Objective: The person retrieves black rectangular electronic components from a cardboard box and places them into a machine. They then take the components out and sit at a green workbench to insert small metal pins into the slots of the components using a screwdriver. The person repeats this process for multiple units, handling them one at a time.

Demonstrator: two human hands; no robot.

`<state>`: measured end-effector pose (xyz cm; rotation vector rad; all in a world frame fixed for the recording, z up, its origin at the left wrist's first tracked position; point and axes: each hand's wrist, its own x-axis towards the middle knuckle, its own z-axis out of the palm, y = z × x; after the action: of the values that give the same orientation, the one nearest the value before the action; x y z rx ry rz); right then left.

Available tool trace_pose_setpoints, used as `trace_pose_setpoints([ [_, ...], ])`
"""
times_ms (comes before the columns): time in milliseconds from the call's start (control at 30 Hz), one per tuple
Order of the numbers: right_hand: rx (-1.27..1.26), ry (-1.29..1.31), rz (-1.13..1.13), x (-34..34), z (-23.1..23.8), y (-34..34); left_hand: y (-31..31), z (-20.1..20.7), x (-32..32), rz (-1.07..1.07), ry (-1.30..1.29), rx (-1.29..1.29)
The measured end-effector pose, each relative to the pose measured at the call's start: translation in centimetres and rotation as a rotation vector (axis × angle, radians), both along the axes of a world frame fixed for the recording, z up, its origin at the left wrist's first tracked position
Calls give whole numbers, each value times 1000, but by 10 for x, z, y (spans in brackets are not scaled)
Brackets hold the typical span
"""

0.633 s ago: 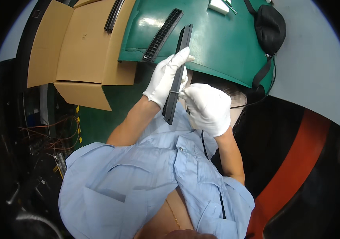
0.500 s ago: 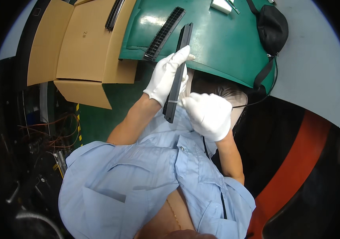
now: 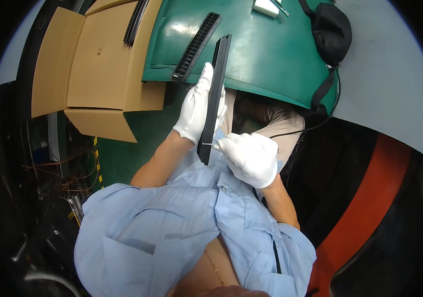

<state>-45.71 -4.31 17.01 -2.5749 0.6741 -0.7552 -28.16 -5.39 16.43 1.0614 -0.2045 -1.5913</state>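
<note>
A long black plastic strip [image 3: 216, 94] stands at a steep slant in front of my chest, its far end over the edge of the green table. My gloved left hand [image 3: 194, 111] grips it from the left, thumb along its side, other fingers partly hidden behind it. My gloved right hand [image 3: 252, 157] is closed in a pinch on a thin metal-tipped hand tool [image 3: 208, 144]. The tool's tip lies against the strip near its lower end; its handle is hidden in the fingers. On the table, beyond my left hand, lies a second black strip with a grid of small cells [image 3: 197, 47].
An open cardboard box [image 3: 100, 69] at the left has dark strips [image 3: 135, 22] at its far side. A black pouch [image 3: 331, 32] with a strap and cable lies on the right of the green table [image 3: 266, 59]. A white block [image 3: 266, 7] sits at the back.
The strip has come slightly nearer and turned. My left thumb has shifted from across it to its left side. My right hand has moved down and left with the tool.
</note>
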Motion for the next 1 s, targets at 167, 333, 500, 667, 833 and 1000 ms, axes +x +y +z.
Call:
trace_pose_setpoints([
  [167,-3,47,-48,2,-2,-13,20,-10,-3,-97,-35,-100],
  [333,-14,31,-124,-1,3,-27,42,11,-7,-196,-25,65],
  [500,-77,3,-194,-1,14,-35,54,16,-9,-244,-125,90],
  [667,-86,-57,-240,-4,20,-54,59,17,-12,-275,-158,67],
  [833,-165,-111,-287,-5,18,-78,61,4,-13,-295,-119,52],
  [1000,621,-261,-482,0,21,-83,62,-35,14,-543,-685,-242],
])
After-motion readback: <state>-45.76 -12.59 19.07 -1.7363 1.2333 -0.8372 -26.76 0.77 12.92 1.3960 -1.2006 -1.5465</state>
